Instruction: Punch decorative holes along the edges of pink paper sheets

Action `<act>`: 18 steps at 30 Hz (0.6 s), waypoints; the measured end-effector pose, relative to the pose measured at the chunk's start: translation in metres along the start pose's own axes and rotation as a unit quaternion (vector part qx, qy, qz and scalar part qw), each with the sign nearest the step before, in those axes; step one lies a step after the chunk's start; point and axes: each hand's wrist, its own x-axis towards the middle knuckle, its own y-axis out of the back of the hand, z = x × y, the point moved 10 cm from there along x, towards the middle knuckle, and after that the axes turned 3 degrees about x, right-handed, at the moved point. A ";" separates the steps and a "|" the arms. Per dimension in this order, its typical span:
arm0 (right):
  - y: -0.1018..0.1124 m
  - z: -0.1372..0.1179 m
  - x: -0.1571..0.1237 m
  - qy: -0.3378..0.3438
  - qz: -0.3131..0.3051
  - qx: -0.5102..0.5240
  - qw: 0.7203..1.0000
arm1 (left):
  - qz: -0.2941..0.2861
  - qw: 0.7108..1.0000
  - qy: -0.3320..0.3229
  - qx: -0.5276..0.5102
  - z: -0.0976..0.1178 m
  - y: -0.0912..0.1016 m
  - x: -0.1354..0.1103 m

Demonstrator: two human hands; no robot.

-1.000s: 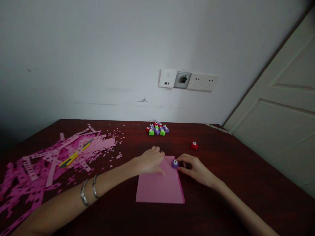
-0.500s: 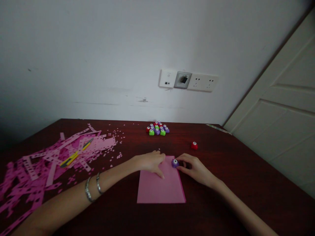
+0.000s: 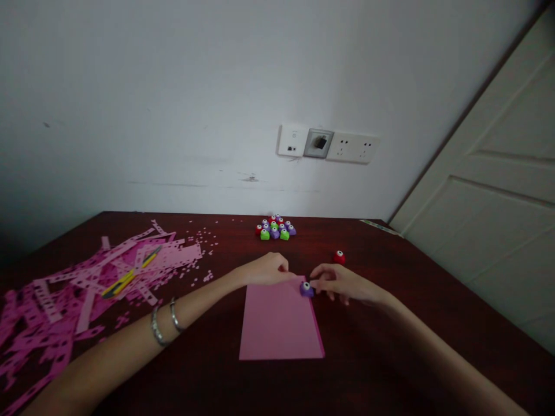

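Observation:
A pink sheet of paper (image 3: pixel 280 323) lies flat on the dark red table (image 3: pixel 390 323). A small purple paper punch (image 3: pixel 306 288) sits on the sheet's far right corner. My left hand (image 3: pixel 269 270) rests at the sheet's far edge, fingers curled and pinching the paper just left of the punch. My right hand (image 3: pixel 340 283) is beside the punch on its right, fingers loosely bent with the tips at the punch. Two bracelets (image 3: pixel 167 323) circle my left wrist.
A cluster of several red, green and purple punches (image 3: pixel 276 227) stands near the wall. One red punch (image 3: pixel 339 257) sits alone beyond my right hand. Punched pink strips and confetti (image 3: pixel 87 283) with a yellow utility knife (image 3: pixel 130 274) cover the left. A door (image 3: pixel 498 190) stands at right.
My left hand has drawn back from the sheet's middle to its far edge. My right hand has lifted and shifted slightly away, fingers loosening around the purple punch.

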 end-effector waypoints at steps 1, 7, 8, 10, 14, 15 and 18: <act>0.000 0.001 0.001 -0.015 -0.013 0.004 1.000 | -0.005 1.000 0.001 -0.017 -0.002 -0.001 0.004; -0.010 0.020 0.011 -0.106 -0.077 0.006 0.991 | -0.095 0.987 0.032 -0.129 -0.012 -0.022 0.021; -0.012 0.022 0.013 -0.112 -0.085 -0.001 0.990 | -0.115 0.982 0.044 -0.142 -0.013 -0.027 0.021; -0.015 0.024 0.016 -0.115 -0.095 -0.013 0.989 | -0.145 0.973 0.058 -0.170 -0.012 -0.034 0.022; -0.017 0.022 0.017 -0.130 -0.104 -0.018 0.986 | -0.195 0.956 0.065 -0.210 -0.008 -0.047 0.024; -0.016 0.022 0.016 -0.139 -0.102 -0.020 0.985 | -0.206 0.953 0.071 -0.211 -0.008 -0.051 0.025; -0.016 0.019 0.016 -0.167 -0.101 -0.039 0.980 | -0.235 0.944 0.089 -0.212 -0.012 -0.060 0.029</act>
